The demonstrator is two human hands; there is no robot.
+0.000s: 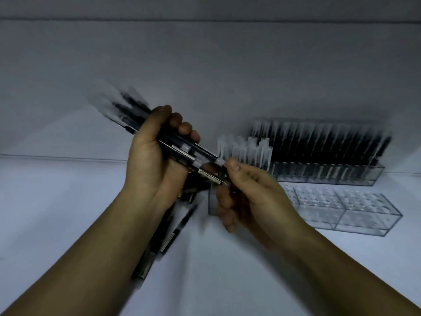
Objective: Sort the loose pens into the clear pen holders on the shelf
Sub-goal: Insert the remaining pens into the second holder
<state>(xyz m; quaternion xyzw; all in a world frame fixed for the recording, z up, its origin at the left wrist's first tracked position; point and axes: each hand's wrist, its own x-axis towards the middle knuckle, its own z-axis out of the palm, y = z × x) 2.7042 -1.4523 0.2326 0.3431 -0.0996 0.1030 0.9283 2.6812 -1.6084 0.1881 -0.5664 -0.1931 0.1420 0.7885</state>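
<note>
My left hand [155, 156] grips a bundle of black pens [129, 110] with clear caps, slanting from upper left to lower right. My right hand [246, 190] pinches the lower end of one pen from the bundle [219, 163] between thumb and fingers. More loose pens [168, 229] lie on the white shelf below my hands, blurred. A clear pen holder [328, 176] at the right back is filled with black pens. In front of it stands a second clear holder [346, 210] with no pens visible in its holes.
The white shelf surface [57, 201] spreads to the left and front. A white back wall [205, 65] rises close behind the holders. A short row of clear-capped pens [243, 151] stands at the left end of the filled holder.
</note>
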